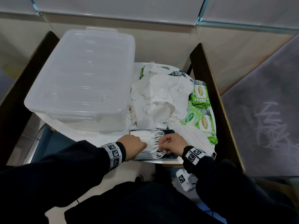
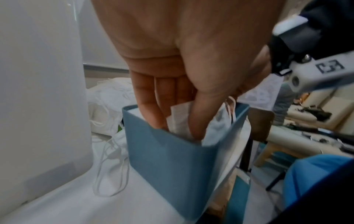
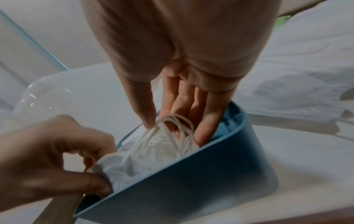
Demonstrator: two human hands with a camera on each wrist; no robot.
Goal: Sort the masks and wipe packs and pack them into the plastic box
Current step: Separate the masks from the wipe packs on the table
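A stack of white masks (image 1: pixel 150 143) lies in a small blue box (image 1: pixel 169 131) at the table's near edge. My left hand (image 1: pixel 144 145) reaches into the blue box (image 2: pixel 172 166) and pinches the masks (image 2: pixel 180 119) between thumb and fingers. My right hand (image 3: pixel 172 130) holds the masks' ear loops (image 3: pixel 178 121) between thumb and fingers at the other end of the blue box (image 3: pixel 201 181). The large clear plastic box (image 1: pixel 84 75) stands lidded at the left. Loose white masks (image 1: pixel 155 97) are heaped in the middle, with green wipe packs (image 1: pixel 200 117) on the right.
The clear box wall (image 2: pixel 38 91) rises close to my left hand. Flat masks (image 1: pixel 194 139) lie to the right of the blue box. The white table (image 1: pixel 90 138) is small, with dark wooden chair frames (image 1: pixel 208 88) on either side.
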